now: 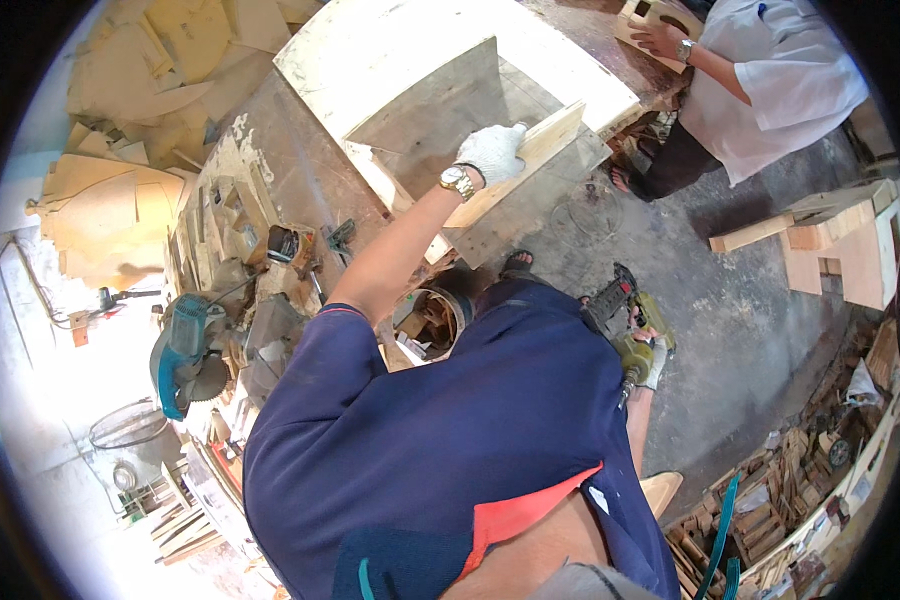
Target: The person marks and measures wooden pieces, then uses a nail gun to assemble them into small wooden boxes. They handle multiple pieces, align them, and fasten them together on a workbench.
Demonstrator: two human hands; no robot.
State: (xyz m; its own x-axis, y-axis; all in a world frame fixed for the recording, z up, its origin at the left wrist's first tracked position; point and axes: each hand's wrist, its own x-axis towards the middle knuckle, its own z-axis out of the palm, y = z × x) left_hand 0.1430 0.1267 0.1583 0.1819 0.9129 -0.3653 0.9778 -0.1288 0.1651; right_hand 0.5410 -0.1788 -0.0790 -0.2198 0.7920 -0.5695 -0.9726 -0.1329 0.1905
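My left hand, in a white work glove with a watch at the wrist, is closed over the top edge of a pale wooden board. That board forms the near side of a large open wooden frame, whose wide panel is brightly lit. Low at my right side, my right hand, gloved as well, grips an olive-green and black nail gun, held away from the frame. Part of the right hand is hidden behind the tool.
A co-worker stands at the far right, one hand on a wooden piece. A blue-green circular saw sits at left among offcuts. A bucket of scraps stands near my legs. Wooden assemblies and a scrap pile lie right.
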